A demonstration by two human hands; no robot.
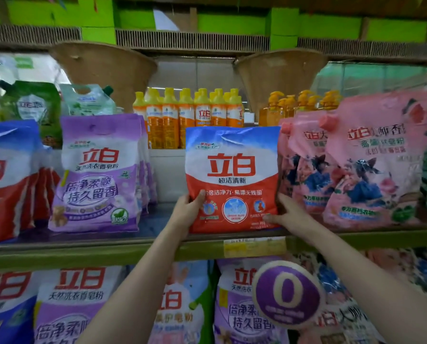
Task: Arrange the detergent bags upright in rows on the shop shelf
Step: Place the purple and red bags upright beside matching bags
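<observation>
From the head view, you held a red bag [232, 180] upright between both hands at the front of the shelf [133, 249]; its base sat on the shelf board just behind the green lip, touching the pink bags [371, 160] on its right and well apart from the purple bags [98, 172] on its left, with bare board between. Your left hand [187, 214] gripped the bag's lower left edge, thumb curled over the glossy front, the other fingers hidden behind; your right hand [285, 213] clasped the lower right corner, thumb lying across the front near the bottom seam, the fingers out of sight behind the bag. The bag was a flat, plump pillow of shiny plastic film, blue at the top, white in the middle, red below, creased near its top seal; the purple bags stood upright in a row, front to back, soft and slightly bulged; the pink bags had spouted corners and leaned a little; red-and-blue bags [6, 180] stood at the far left. Behind stood yellow-capped orange bottles [190, 117], hard and cylindrical, and pump bottles [304, 105]; two woven, cone-shaped baskets [103, 68] hung above. A round purple tag [288, 294] stuck out from the shelf edge; more bags filled the lower shelf [78, 304].
</observation>
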